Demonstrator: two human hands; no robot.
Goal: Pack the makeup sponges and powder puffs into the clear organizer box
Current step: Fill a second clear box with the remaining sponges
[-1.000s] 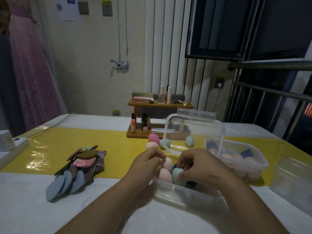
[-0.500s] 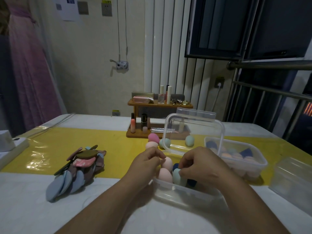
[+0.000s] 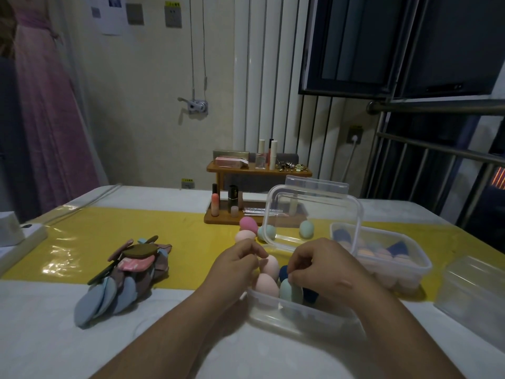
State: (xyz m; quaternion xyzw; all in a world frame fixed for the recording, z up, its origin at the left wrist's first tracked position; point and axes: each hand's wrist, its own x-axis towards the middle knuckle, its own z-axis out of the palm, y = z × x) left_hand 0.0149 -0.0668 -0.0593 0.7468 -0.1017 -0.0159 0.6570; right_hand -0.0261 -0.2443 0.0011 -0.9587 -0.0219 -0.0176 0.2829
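The counter (image 3: 54,337), white with a yellow strip across it, carries everything. The clear organizer box (image 3: 300,314) sits at the near middle, its lid (image 3: 314,212) standing open at its twelve o'clock. At its two o'clock a second clear box (image 3: 410,272) is full of sponges. At nine o'clock, well apart, lies the pile of powder puffs (image 3: 120,283). Both hands are over the organizer box, near each other but not touching. The right hand (image 3: 328,266) pinches the top of a teal sponge (image 3: 289,292) standing inside the box. The left hand (image 3: 235,266) has curled fingers beside two peach sponges (image 3: 266,285) in the box; whether it grips one I cannot tell. Several loose sponges (image 3: 248,225) lie at eleven o'clock on the yellow strip.
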